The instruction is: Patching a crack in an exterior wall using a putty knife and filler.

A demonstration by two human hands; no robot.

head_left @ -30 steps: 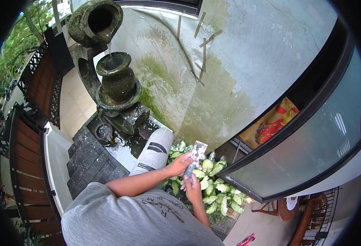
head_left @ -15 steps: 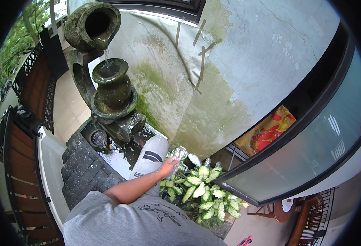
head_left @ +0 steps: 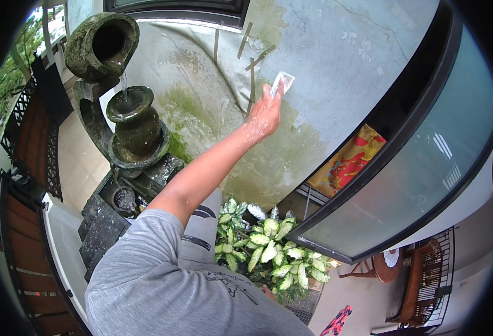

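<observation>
My left hand (head_left: 264, 113) is raised against the stained wall (head_left: 336, 61), with the arm stretched up from the grey sleeve. Its fingers grip a flat, pale scraper (head_left: 283, 84), whose squared end meets the wall surface beside some brown tape strips (head_left: 252, 78). One finger lies along the tool. Wet specks cover the hand and wrist. Of my right hand (head_left: 267, 292) only a small part shows past the shirt's edge, near the leafy plants (head_left: 271, 246); its fingers are hidden.
A stone jar fountain (head_left: 140, 123) pours water at the left, above a dark tiled basin edge (head_left: 98, 224). An open frosted window pane (head_left: 403, 185) juts out on the right. Beyond it stand a round wooden table (head_left: 385, 267) and a bench (head_left: 423, 280).
My left hand has lifted the scraper from low by the plants up to the wall. The view has shifted slightly, and part of my right hand now shows.
</observation>
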